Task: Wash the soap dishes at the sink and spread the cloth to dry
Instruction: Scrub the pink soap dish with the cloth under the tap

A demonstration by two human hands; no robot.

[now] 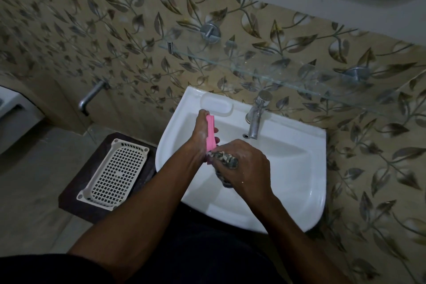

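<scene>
Mid-frame, left hand (200,139) fingers wrap the soap dish (210,132), right hand (247,169) fingers clench the cloth (227,159) (both sudsy), so the dish may slip into the sink (299,137).

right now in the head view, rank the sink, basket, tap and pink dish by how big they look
1. sink
2. basket, though it sits farther off, on the floor
3. tap and pink dish: about alike in length. The dish shows edge-on, partly hidden by the left hand, so no ranking.
</scene>
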